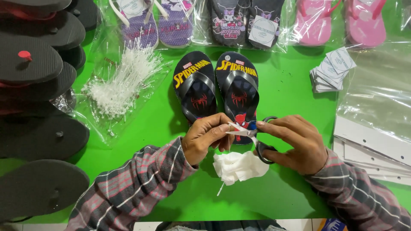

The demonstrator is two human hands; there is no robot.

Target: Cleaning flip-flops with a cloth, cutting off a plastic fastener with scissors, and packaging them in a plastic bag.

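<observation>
- A bright green tabletop (291,90) fills the view, with bagged pairs of purple, dark and pink sandals along its far edge
- At the far left, stacked black soles (36,128) lie overlapping, one with a red plug
- Just right of them lies a clear bag of white plastic ties (122,79)
- In the middle sits a pair of black flip-flops (216,85) with red spider prints, toes toward the person
- The left hand (205,139), in a plaid sleeve, has its fingers pinched together on a small white tag (239,130) above the flip-flops' near end
- Below lies a crumpled white cloth (237,167)
- The right hand (295,143) has its fingers clamped through the black scissors (263,147), blades touching the tag
- Right of that: a stack of white cards (332,70) and white punched strips (372,143)
</observation>
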